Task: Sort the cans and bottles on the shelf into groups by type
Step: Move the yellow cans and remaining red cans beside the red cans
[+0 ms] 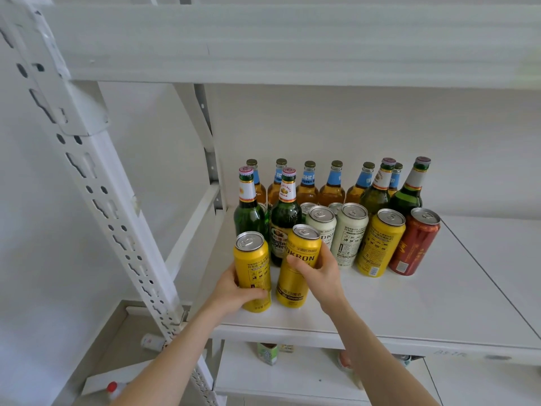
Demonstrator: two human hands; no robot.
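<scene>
On the white shelf (409,303) my left hand (234,288) grips a yellow can (251,259) at the front left. My right hand (319,271) grips a second yellow can (298,268) just to its right. Both cans stand upright near the shelf's front edge. Behind them stand two green bottles (285,218). To the right are white cans (349,230), a third yellow can (380,241) and a red can (415,241). Two more green bottles (407,191) stand at the back right. Several amber bottles with blue neck labels (332,186) line the back.
A perforated white upright post (96,183) runs diagonally at the left, close to my left arm. The shelf above (292,45) hangs low over the bottles. The shelf's right half is bare. A lower shelf (292,373) holds small items.
</scene>
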